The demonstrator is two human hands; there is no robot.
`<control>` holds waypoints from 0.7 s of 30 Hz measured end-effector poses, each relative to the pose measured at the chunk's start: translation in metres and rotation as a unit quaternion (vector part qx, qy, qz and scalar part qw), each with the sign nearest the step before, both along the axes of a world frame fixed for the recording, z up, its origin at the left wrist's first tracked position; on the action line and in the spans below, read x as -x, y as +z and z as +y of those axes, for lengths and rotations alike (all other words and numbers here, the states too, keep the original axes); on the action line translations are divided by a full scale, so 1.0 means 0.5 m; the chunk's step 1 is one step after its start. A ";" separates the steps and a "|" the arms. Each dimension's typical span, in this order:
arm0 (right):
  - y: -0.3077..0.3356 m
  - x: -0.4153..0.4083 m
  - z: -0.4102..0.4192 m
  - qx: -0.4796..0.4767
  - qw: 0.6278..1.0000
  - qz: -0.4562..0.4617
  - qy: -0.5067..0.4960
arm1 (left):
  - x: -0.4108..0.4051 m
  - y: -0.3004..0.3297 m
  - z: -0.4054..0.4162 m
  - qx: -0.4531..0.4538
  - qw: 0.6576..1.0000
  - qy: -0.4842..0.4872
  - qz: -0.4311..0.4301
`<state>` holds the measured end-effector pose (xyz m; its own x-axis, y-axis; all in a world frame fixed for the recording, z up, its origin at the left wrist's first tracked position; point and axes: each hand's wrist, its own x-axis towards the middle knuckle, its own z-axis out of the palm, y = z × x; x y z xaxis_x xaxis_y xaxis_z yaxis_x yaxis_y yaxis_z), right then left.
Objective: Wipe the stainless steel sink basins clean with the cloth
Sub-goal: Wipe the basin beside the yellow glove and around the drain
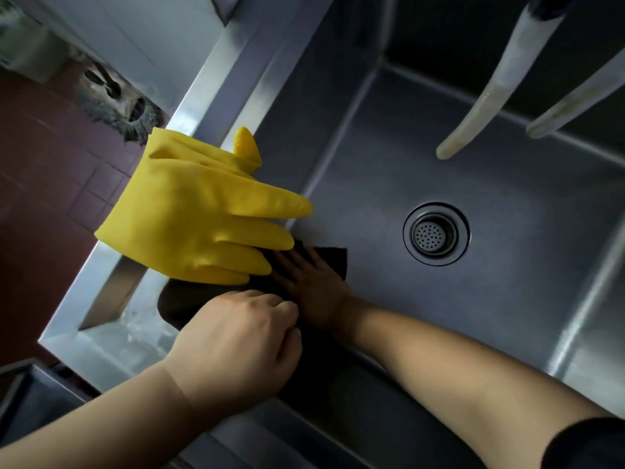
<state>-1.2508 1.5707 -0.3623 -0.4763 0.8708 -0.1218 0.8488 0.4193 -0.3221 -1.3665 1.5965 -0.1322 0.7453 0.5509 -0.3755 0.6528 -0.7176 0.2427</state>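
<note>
My right hand (314, 282) lies flat on the cloth (333, 262) at the sink (507, 299) wall; my left hand (236, 346) grips its edge. Next: wipe toward the drain (436, 233).

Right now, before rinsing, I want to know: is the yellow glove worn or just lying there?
Lying there: the yellow glove drapes limp over the sink rim; both hands are bare.

Yellow, black and grey steel

A bright yellow rubber glove (199, 211) lies over a black cloth (324, 262) in the dull grey steel sink (490, 299); the drain strainer (435, 234) is dotted with small holes, and the floor (44, 184) is dark red tile.
</note>
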 end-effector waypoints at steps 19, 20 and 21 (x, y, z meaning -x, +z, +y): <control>0.141 -0.375 -0.406 0.212 0.950 -0.213 -0.081 | -0.003 0.010 -0.008 -0.028 0.999 -0.001 -0.025; 0.145 -0.368 -0.399 0.228 0.944 -0.215 -0.105 | -0.003 0.010 -0.007 -0.028 0.999 -0.001 -0.023; 0.143 -0.356 -0.389 0.238 0.940 -0.212 -0.124 | -0.003 0.009 -0.007 -0.028 0.999 -0.002 -0.020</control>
